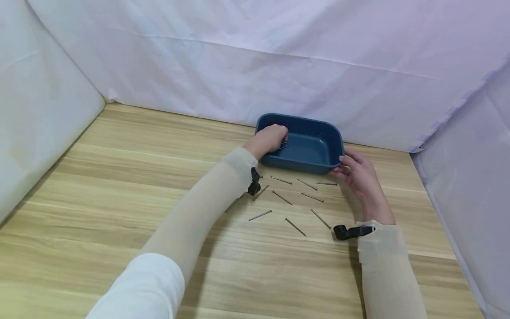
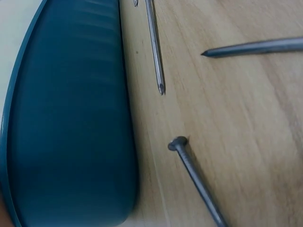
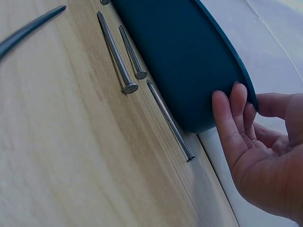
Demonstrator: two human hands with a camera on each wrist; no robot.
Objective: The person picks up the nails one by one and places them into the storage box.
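White sleeve (image 1: 143, 288) of the left arm lies nearest the head camera, over the wooden desk (image 1: 119, 186). Left hand (image 1: 268, 139) reaches over the near-left rim into the blue tray (image 1: 314, 150), fingers curled; its grip appears closed on nails (image 1: 283, 145) inside the tray, though detail is small. Right hand (image 1: 358, 175) has fingers nearly straight, fingertips (image 3: 229, 111) touching the tray's right corner, thumb on the rim. The tray sits at the desk's far edge beside the white sheeting (image 1: 279, 57). Loose nails (image 1: 296, 199) lie scattered just before the tray, between the arms.
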